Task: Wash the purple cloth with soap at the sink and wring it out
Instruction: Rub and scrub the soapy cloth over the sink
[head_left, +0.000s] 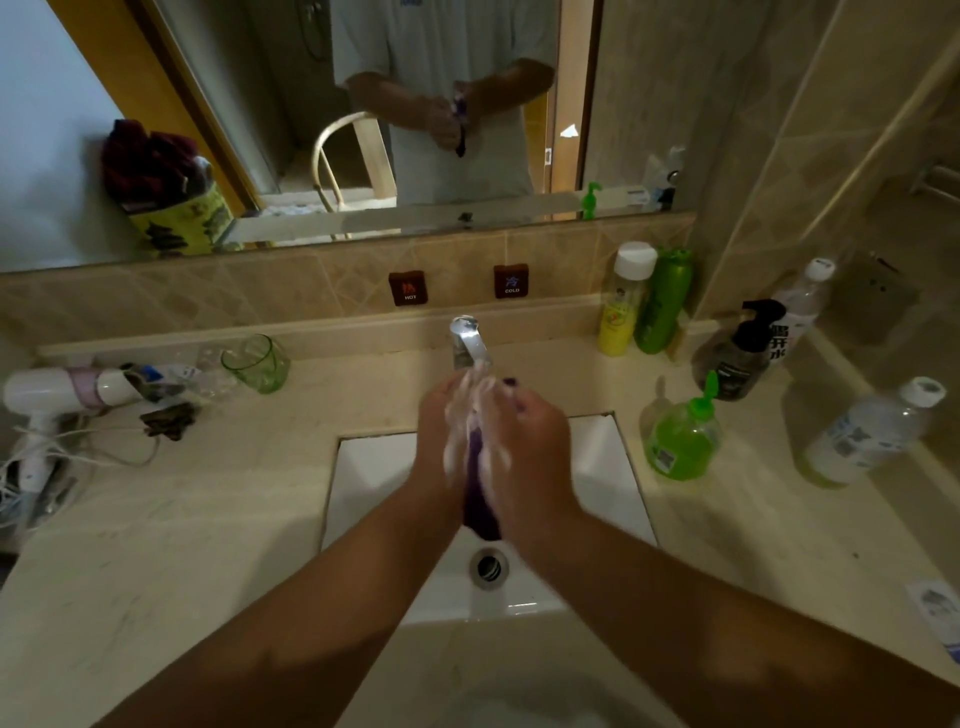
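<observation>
Forearms, both mine, enter from the bottom edge and converge above the white sink (374, 483), set into a beige stone counter (218, 519). Left hand (441, 431): palm pressed inward, fingers curled against the purple cloth (479, 493), white lather on the fingertips. Right hand (524, 447): mirrors it from the other side, fingers closed onto the same cloth, foam along the knuckles. Cloth itself: bunched into a narrow upright roll clamped between the two palms, its lower end hanging out below my wrists over the drain (488, 567), a small tip showing above my right fingers. Faucet (467, 340): chrome, directly behind my hands; whether water runs I cannot tell through the blur. Behind it on the tiled backsplash, two dark plaques marked HOT (409, 288) and COLD (511, 281). Counter, right side: green soap dispenser (683, 436) nearest the basin, black pump bottle (743, 353) behind it, yellow bottle with white cap (623, 301) touching a green bottle (665, 301) at the wall, two clear plastic bottles (872, 436) farther right. Counter, left side: green glass tumbler (257, 364), white hair dryer (67, 389) lying on its side with its cord loose beside it. Mirror (291, 104) above: reflects my torso and both hands closed around the cloth.
</observation>
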